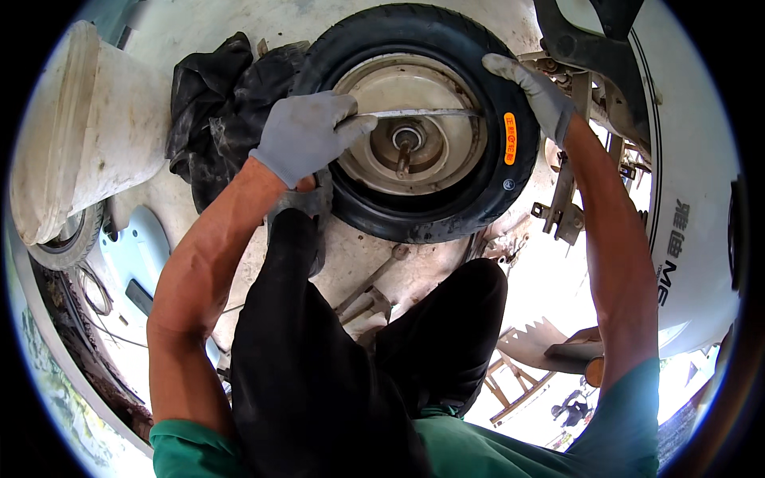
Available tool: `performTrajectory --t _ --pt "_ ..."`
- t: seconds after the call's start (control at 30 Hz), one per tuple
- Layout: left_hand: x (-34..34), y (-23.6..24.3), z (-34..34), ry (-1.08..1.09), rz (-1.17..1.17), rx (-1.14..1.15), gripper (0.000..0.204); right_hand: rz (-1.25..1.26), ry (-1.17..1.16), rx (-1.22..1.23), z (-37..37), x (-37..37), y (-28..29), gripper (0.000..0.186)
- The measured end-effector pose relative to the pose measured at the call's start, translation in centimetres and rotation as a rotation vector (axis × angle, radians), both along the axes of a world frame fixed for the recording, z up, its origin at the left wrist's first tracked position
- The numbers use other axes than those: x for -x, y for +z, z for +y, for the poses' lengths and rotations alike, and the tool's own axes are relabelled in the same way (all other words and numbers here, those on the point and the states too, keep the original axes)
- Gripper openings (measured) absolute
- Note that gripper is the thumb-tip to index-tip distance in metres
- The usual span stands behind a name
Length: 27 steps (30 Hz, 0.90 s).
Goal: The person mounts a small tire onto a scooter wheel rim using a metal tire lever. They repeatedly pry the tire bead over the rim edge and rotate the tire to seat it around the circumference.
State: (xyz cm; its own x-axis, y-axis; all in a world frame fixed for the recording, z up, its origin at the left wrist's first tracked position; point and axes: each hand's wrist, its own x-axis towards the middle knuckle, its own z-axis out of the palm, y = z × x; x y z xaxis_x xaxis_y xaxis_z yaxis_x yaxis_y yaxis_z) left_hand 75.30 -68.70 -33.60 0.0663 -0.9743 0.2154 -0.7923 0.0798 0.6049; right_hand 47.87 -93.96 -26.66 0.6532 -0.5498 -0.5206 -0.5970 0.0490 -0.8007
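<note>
A black scooter tire (430,225) lies on a cream metal wheel rim (374,80), whose hub and axle (405,151) face up. My left hand (307,131), in a grey glove, is closed round a flat metal tire lever (434,113). The lever reaches across the rim above the hub, its far end at the tire's right inner edge. My right hand (526,84), gloved too, grips the tire's upper right side. Part of it lies on the sidewall; its other fingers are hidden. An orange label (510,139) is stuck on the sidewall below it.
Left of the wheel is crumpled black material (209,103), beside a large whitish bucket (119,119). A white scooter body (689,167) and exposed metal brackets (564,199) stand close on the right. My knees (458,307) are below the wheel. A light-blue panel (135,243) lies at left.
</note>
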Motion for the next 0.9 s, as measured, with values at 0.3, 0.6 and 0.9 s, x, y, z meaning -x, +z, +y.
performTrajectory --t 0.3,0.6,0.9 --pt "-1.0 -0.7 -0.9 -0.082 -0.017 0.016 0.037 -0.053 0.001 -0.09 -1.7 1.2 -1.4 0.056" --pt "0.2 0.2 -1.2 -0.004 0.059 -0.057 0.044 -0.065 -0.088 -0.194 -1.6 1.2 -1.5 0.056" --pt "1.6 9.6 1.3 0.001 0.617 -0.527 0.032 -0.023 -0.054 -0.17 -1.2 1.0 -1.2 0.056"
